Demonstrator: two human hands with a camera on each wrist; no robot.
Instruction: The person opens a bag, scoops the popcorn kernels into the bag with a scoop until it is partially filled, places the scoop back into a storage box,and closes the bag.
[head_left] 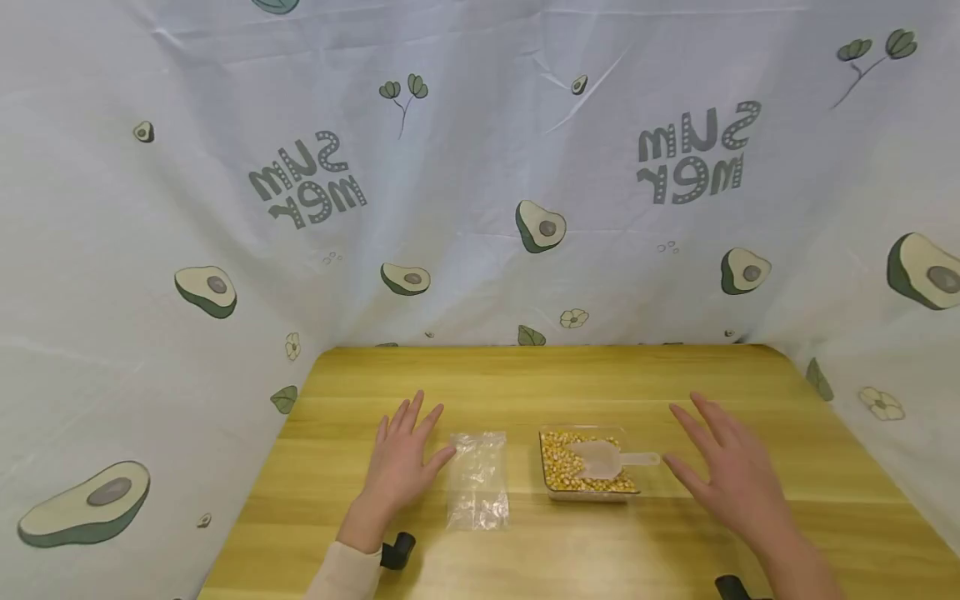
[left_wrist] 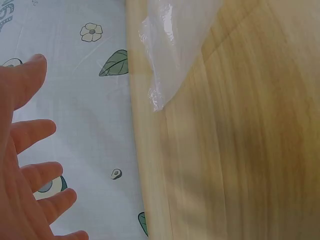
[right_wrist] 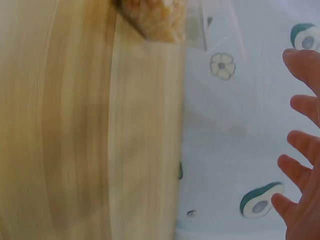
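My left hand [head_left: 399, 467] hovers with spread fingers just left of a clear plastic bag [head_left: 477, 482] that lies flat on the table. In the left wrist view the bag [left_wrist: 175, 45] shows at the top, apart from the fingers. A clear rectangular container [head_left: 592, 496] of yellow corn kernels [head_left: 558, 458] stands right of the bag. On the kernels lies a translucent scoop [head_left: 600, 460], its handle pointing right over the rim. My right hand [head_left: 731, 475], fingers spread and holding nothing, is to the right of that handle. In the right wrist view only a corner of the container [right_wrist: 195, 30] shows.
The wooden table [head_left: 480, 383] has light yellow grain and ends at a white cloth [head_left: 465, 167] printed with avocados, leaves and lettering. This cloth hangs behind the table and along both sides. A black wrist mount [head_left: 399, 550] sits by the left wrist.
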